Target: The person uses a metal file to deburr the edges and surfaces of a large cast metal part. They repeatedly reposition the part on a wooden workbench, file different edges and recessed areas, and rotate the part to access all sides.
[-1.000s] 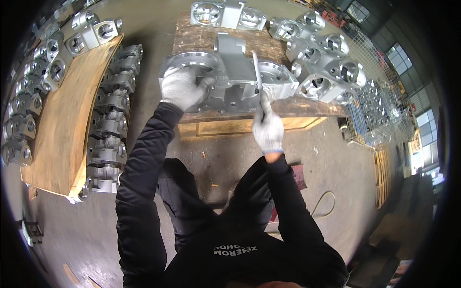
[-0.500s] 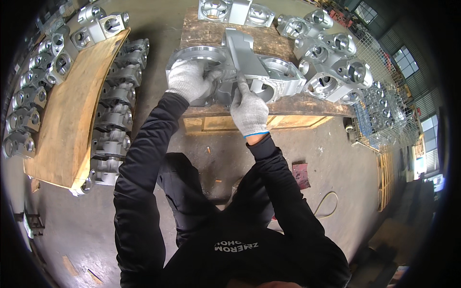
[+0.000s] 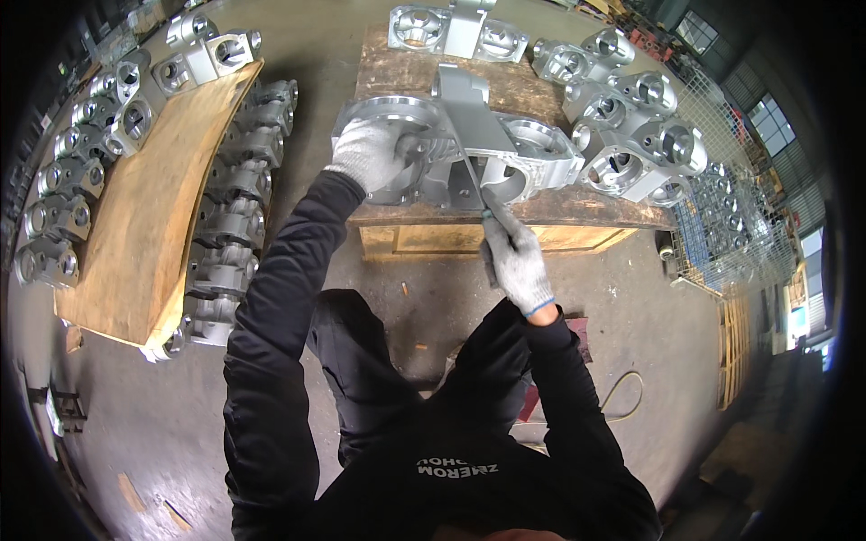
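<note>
A large silver-grey metal casting [image 3: 480,132] with round machined openings lies near the front edge of the wooden table. My left hand [image 3: 368,151], in a white knitted glove, grips the rim of its left ring, with some fingers hidden inside the opening. My right hand [image 3: 518,260], gloved too and smudged grey at the fingers, is closed on the near end of a long, thin flat file [image 3: 468,162]. The file slants away from me across the casting's front middle, beside the raised flat plate. Its handle is mostly hidden by my fingers.
Similar castings [image 3: 622,162] stand along the table's [image 3: 379,72] right side and far edge. To the left, more castings [image 3: 54,221] flank a wooden board [image 3: 149,198]. A wire cage [image 3: 713,234] stands at right. A thin hose [image 3: 631,397] lies on the floor.
My right hand has drawn back toward me and slightly right with the file, away from the casting's front. My left hand stays on the ring. The whole view has shifted slightly.
</note>
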Demonstrator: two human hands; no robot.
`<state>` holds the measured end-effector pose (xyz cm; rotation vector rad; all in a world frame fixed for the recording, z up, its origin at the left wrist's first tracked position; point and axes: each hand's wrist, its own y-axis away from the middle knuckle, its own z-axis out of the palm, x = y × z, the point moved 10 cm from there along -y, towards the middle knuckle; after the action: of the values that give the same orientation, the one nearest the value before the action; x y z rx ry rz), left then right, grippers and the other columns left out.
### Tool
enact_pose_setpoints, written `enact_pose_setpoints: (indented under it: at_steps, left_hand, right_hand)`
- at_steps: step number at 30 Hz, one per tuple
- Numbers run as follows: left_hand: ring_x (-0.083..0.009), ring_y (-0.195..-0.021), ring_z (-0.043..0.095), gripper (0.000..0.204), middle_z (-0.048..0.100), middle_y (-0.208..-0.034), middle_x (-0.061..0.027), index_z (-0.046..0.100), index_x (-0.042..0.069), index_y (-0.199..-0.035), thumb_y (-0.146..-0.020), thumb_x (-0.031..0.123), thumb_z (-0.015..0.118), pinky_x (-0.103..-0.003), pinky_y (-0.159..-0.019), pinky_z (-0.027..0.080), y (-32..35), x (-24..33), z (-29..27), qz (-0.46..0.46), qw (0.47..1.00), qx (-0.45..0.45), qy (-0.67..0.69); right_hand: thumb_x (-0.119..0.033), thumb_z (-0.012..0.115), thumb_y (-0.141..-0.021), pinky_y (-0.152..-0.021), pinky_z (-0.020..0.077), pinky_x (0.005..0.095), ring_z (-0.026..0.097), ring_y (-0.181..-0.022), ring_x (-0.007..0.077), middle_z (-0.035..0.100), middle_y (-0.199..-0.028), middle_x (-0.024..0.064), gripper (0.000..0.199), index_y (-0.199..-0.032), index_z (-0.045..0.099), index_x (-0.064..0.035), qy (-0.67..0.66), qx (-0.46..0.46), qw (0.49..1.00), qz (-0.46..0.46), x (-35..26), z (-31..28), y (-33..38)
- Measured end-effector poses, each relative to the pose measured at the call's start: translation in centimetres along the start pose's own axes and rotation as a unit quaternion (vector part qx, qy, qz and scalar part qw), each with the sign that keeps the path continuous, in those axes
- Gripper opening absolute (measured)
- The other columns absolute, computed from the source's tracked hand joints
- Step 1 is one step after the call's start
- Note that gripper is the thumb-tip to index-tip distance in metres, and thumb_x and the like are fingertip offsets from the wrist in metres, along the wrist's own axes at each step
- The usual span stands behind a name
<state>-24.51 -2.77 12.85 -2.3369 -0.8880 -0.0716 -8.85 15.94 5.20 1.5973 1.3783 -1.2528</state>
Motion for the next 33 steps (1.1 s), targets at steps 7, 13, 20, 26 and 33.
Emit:
enact_pose_setpoints:
  at_steps: [7,13,20,26,33]
  left_hand:
    - [-0.0393,-0.106,0.070,0.043,0.074,-0.107,-0.0215,0.073,0.012,-0.123,-0.088,0.036,0.071,-0.049,-0.094,0.055,-0.3,-1.0,0.6,-0.047,0.995,-0.083,0.006]
    - [-0.0378,-0.105,0.071,0.049,0.074,-0.109,-0.0215,0.071,0.014,-0.129,-0.084,0.034,0.074,-0.047,-0.095,0.055,-0.1,-1.7,1.5,-0.068,0.992,-0.108,-0.016]
    - [-0.0375,-0.105,0.071,0.048,0.075,-0.108,-0.0188,0.071,0.015,-0.129,-0.087,0.037,0.076,-0.048,-0.095,0.055,-0.4,-2.0,1.8,-0.077,0.989,-0.120,-0.042]
    - [-0.0404,-0.113,0.067,0.035,0.073,-0.116,-0.0231,0.070,0.008,-0.129,-0.104,0.032,0.061,-0.047,-0.101,0.052,0.1,-1.3,1.7,-0.118,0.979,-0.165,-0.037]
    - [-0.0428,-0.103,0.069,0.033,0.073,-0.106,-0.0247,0.071,0.006,-0.122,-0.103,0.032,0.062,-0.050,-0.093,0.054,-0.2,-1.5,1.4,-0.084,0.985,-0.138,-0.058]
  right_hand:
    - [-0.005,0.061,-0.105,-0.080,0.0522,0.0247,0.062,-0.089,0.0054,0.077,-0.102,0.0113,0.044,-0.148,0.060,-0.0069,0.069,0.060,0.980,-0.178,1.8,1.7,3.7]
    - [-0.002,0.056,-0.106,-0.074,0.0501,0.0235,0.055,-0.080,0.0052,0.063,-0.092,0.0001,0.051,-0.155,0.054,-0.0141,-0.091,0.039,0.993,-0.057,8.5,7.7,3.8]
    - [-0.006,0.059,-0.105,-0.089,0.0560,0.0297,0.072,-0.109,0.0166,0.074,-0.129,0.0179,0.044,-0.150,0.058,-0.0055,0.070,-0.027,0.996,0.037,12.2,8.7,9.8]
    - [-0.010,0.060,-0.105,-0.068,0.0562,0.0322,0.074,-0.074,0.0168,0.073,-0.091,0.0233,0.046,-0.150,0.060,-0.0181,-0.012,0.082,0.985,-0.153,6.0,4.5,7.9]
    - [-0.008,0.060,-0.105,-0.074,0.0554,0.0307,0.069,-0.091,0.0076,0.074,-0.102,0.0255,0.047,-0.151,0.057,-0.0140,-0.083,0.042,0.993,-0.069,7.3,7.0,3.4]
